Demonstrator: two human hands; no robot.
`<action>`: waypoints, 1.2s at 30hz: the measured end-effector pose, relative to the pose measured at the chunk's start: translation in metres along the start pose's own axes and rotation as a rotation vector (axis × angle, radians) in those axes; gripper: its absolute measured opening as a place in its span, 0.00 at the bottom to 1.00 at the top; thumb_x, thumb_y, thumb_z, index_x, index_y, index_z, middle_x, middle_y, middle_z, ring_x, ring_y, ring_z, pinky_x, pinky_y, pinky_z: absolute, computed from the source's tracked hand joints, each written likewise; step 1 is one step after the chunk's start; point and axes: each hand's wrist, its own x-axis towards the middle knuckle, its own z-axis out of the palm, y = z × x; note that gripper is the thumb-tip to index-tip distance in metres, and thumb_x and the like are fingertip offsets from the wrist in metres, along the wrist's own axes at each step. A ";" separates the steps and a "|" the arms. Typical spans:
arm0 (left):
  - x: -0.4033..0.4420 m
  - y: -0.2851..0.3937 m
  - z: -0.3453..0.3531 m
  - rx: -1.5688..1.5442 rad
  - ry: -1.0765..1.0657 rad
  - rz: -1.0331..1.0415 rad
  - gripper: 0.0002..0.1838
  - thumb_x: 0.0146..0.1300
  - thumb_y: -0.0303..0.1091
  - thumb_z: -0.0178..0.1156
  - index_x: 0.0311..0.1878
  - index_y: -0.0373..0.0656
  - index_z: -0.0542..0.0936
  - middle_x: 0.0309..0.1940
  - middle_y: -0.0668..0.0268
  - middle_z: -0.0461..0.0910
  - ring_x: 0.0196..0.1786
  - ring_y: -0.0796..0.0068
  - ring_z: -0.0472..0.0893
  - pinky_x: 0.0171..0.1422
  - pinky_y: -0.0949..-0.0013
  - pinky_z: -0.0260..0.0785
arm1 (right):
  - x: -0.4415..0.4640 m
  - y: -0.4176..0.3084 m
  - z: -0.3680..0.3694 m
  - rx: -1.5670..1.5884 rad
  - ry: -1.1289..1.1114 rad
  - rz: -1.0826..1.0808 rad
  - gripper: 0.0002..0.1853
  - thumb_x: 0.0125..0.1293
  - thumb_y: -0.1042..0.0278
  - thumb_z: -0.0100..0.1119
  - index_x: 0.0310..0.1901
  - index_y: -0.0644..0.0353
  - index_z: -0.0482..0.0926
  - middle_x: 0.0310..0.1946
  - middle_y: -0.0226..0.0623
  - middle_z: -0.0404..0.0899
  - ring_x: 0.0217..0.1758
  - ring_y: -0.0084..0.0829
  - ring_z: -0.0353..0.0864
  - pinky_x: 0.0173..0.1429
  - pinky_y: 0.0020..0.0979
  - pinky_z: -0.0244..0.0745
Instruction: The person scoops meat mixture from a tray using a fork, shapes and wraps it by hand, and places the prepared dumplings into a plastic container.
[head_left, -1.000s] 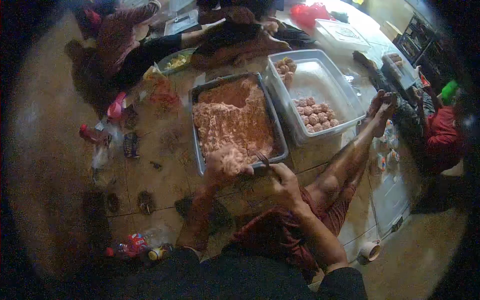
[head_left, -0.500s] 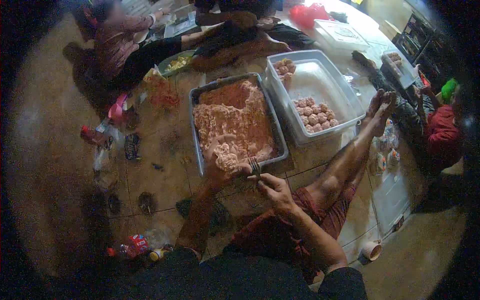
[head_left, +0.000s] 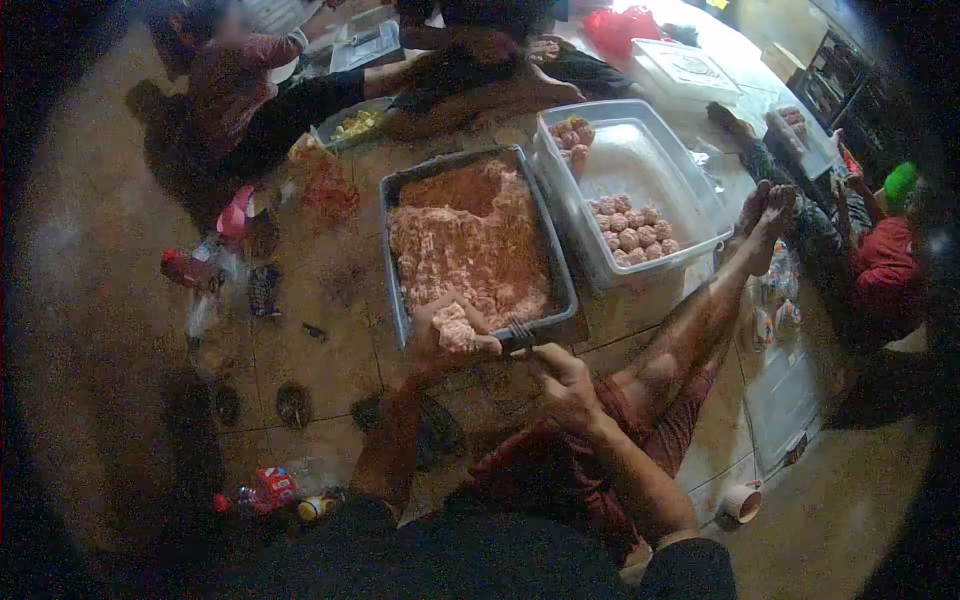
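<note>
My left hand (head_left: 425,340) is curled around a lump of pinkish minced mixture (head_left: 455,326), just over the near edge of a dark rectangular tub (head_left: 566,285). A thick layer of the same mixture (head_left: 465,240) fills the tub, scraped lower at the far end. In my right hand (head_left: 566,388) is a fork (head_left: 521,334), its tines close to the left hand's thumb and blurred. To the right of the tub stands a clear plastic box (head_left: 690,180) with rows of rough round balls (head_left: 632,232) at its near end and a smaller group in the far left corner.
Other people sit around on the tiled floor; one wears a red shirt (head_left: 888,265). Beyond the tub lies a bowl of yellowish pieces (head_left: 358,124). Left are a pink item (head_left: 236,214) and a red-labelled bottle (head_left: 272,488). A cup (head_left: 742,503) sits at lower right.
The left hand's fingers have closed in further around the lump. The fork has turned, its tines now lower and blurred, and the right hand has shifted slightly right.
</note>
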 end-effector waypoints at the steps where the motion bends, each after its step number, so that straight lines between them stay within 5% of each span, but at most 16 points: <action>1: 0.003 0.003 0.005 -0.144 0.028 0.141 0.16 0.68 0.35 0.68 0.53 0.39 0.79 0.37 0.67 0.83 0.37 0.80 0.81 0.40 0.73 0.76 | -0.004 0.003 0.002 0.148 -0.074 0.083 0.13 0.73 0.77 0.57 0.55 0.62 0.83 0.36 0.28 0.77 0.38 0.23 0.74 0.45 0.25 0.69; 6: 0.012 0.007 0.000 -0.318 0.032 0.329 0.14 0.65 0.36 0.70 0.49 0.43 0.79 0.34 0.70 0.80 0.36 0.81 0.81 0.39 0.73 0.75 | -0.008 0.006 0.014 0.355 -0.182 0.216 0.11 0.75 0.75 0.56 0.54 0.63 0.83 0.36 0.21 0.73 0.37 0.15 0.68 0.43 0.20 0.64; 9: 0.007 0.003 0.006 -0.259 0.038 0.277 0.14 0.64 0.35 0.71 0.48 0.42 0.79 0.34 0.70 0.80 0.35 0.80 0.81 0.39 0.73 0.76 | -0.003 -0.004 0.017 0.440 -0.194 0.173 0.13 0.71 0.77 0.58 0.55 0.61 0.83 0.37 0.25 0.74 0.37 0.21 0.72 0.44 0.23 0.67; 11: 0.002 -0.001 0.023 -0.222 0.086 0.279 0.14 0.64 0.34 0.72 0.48 0.42 0.79 0.34 0.70 0.80 0.35 0.80 0.81 0.39 0.73 0.76 | 0.004 -0.009 0.020 0.123 -0.160 -0.048 0.23 0.58 0.84 0.59 0.57 0.61 0.80 0.46 0.37 0.79 0.50 0.35 0.81 0.58 0.30 0.74; 17: 0.008 -0.010 0.012 -0.181 0.052 0.261 0.15 0.62 0.33 0.74 0.48 0.41 0.79 0.34 0.70 0.81 0.35 0.79 0.81 0.40 0.73 0.76 | 0.013 -0.023 -0.001 -0.161 0.012 -0.048 0.24 0.56 0.83 0.59 0.56 0.61 0.80 0.43 0.39 0.78 0.46 0.36 0.80 0.54 0.30 0.74; 20: 0.009 -0.002 -0.004 -0.233 -0.031 0.254 0.16 0.61 0.32 0.75 0.47 0.41 0.79 0.34 0.70 0.81 0.35 0.78 0.81 0.40 0.73 0.76 | 0.002 -0.024 -0.011 0.049 -0.077 0.119 0.26 0.53 0.82 0.59 0.57 0.62 0.79 0.44 0.40 0.78 0.47 0.37 0.80 0.54 0.30 0.74; 21: 0.007 0.005 -0.004 -0.269 -0.032 0.249 0.17 0.60 0.31 0.76 0.47 0.41 0.79 0.35 0.69 0.82 0.35 0.78 0.81 0.41 0.72 0.77 | -0.003 -0.021 -0.008 0.050 -0.075 0.124 0.26 0.53 0.82 0.59 0.57 0.62 0.79 0.44 0.40 0.78 0.47 0.37 0.80 0.54 0.30 0.74; 23: 0.007 0.009 -0.005 -0.301 -0.027 0.252 0.17 0.59 0.31 0.77 0.47 0.40 0.79 0.36 0.67 0.82 0.35 0.78 0.81 0.41 0.71 0.77 | -0.006 -0.011 0.001 0.226 -0.080 0.083 0.13 0.70 0.84 0.53 0.53 0.64 0.82 0.40 0.35 0.78 0.44 0.27 0.79 0.50 0.27 0.73; 26: 0.006 0.009 0.015 -0.240 0.037 0.230 0.16 0.64 0.38 0.73 0.46 0.41 0.79 0.34 0.67 0.82 0.34 0.78 0.80 0.40 0.71 0.75 | -0.003 -0.008 0.017 0.200 -0.105 -0.030 0.13 0.70 0.83 0.54 0.54 0.63 0.81 0.40 0.34 0.77 0.46 0.27 0.78 0.53 0.27 0.72; 27: 0.008 0.007 0.029 -0.155 0.083 0.292 0.17 0.66 0.43 0.71 0.45 0.41 0.79 0.32 0.67 0.81 0.34 0.78 0.80 0.39 0.71 0.73 | 0.003 0.001 0.030 0.126 -0.112 -0.077 0.25 0.55 0.78 0.59 0.57 0.61 0.77 0.47 0.42 0.78 0.50 0.41 0.80 0.57 0.32 0.75; 29: 0.009 -0.012 0.038 -0.064 0.168 0.359 0.24 0.69 0.57 0.64 0.43 0.41 0.80 0.29 0.67 0.80 0.33 0.77 0.80 0.36 0.72 0.68 | 0.010 -0.006 0.035 -0.066 -0.051 -0.151 0.24 0.56 0.77 0.60 0.57 0.61 0.77 0.48 0.44 0.79 0.51 0.44 0.80 0.57 0.35 0.76; 31: 0.012 -0.014 0.034 -0.161 0.207 0.296 0.22 0.66 0.54 0.67 0.42 0.41 0.81 0.31 0.66 0.82 0.34 0.76 0.81 0.38 0.71 0.70 | 0.017 -0.029 0.028 -0.252 0.005 -0.236 0.23 0.57 0.76 0.61 0.57 0.60 0.76 0.49 0.45 0.79 0.52 0.47 0.81 0.57 0.38 0.77; 33: 0.012 -0.005 0.026 -0.263 0.242 0.220 0.21 0.64 0.51 0.71 0.42 0.41 0.81 0.33 0.65 0.83 0.35 0.75 0.82 0.40 0.70 0.73 | 0.013 -0.047 0.011 -0.368 0.014 -0.021 0.21 0.60 0.75 0.61 0.56 0.59 0.76 0.48 0.48 0.80 0.53 0.51 0.80 0.54 0.44 0.79; 36: 0.018 0.001 0.007 0.147 0.287 0.289 0.16 0.60 0.42 0.75 0.41 0.42 0.82 0.35 0.64 0.85 0.37 0.72 0.85 0.43 0.67 0.78 | 0.009 -0.078 -0.011 -0.228 0.131 0.062 0.20 0.62 0.77 0.59 0.57 0.58 0.77 0.45 0.49 0.79 0.52 0.51 0.81 0.53 0.44 0.79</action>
